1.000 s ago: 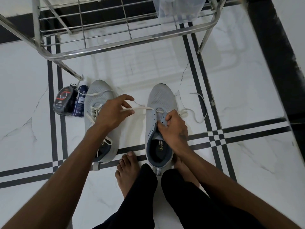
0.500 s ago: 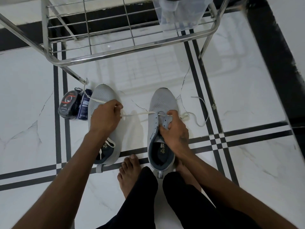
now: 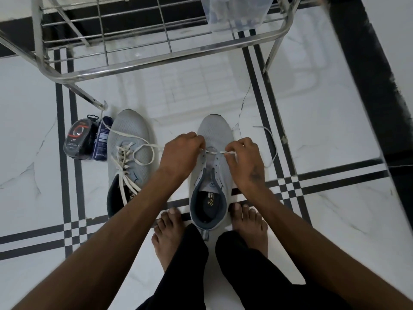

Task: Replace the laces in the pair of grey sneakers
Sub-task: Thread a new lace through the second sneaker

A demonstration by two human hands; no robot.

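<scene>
Two grey sneakers stand side by side on the white floor. The left sneaker (image 3: 129,139) has a cream lace (image 3: 124,166) threaded loosely, with long ends trailing to the left and right. The right sneaker (image 3: 214,130), between my bare feet, has mostly bare eyelets. A cream lace (image 3: 211,151) crosses its frontmost eyelets. My left hand (image 3: 181,151) pinches that lace at the shoe's left side. My right hand (image 3: 242,157) pinches it at the right side. A loose lace end (image 3: 271,142) curls on the floor to the right.
A steel wire rack (image 3: 138,68) stands over the floor just beyond the shoes, one leg (image 3: 89,97) near the left sneaker's toe. A dark packet (image 3: 78,139) and a blue packet (image 3: 101,139) lie left of the left sneaker. A black band (image 3: 366,86) runs along the right.
My left hand moved right from over the left sneaker to the right sneaker's front eyelets. My right hand shifted from the shoe's tongue to its right side, pinching the lace.
</scene>
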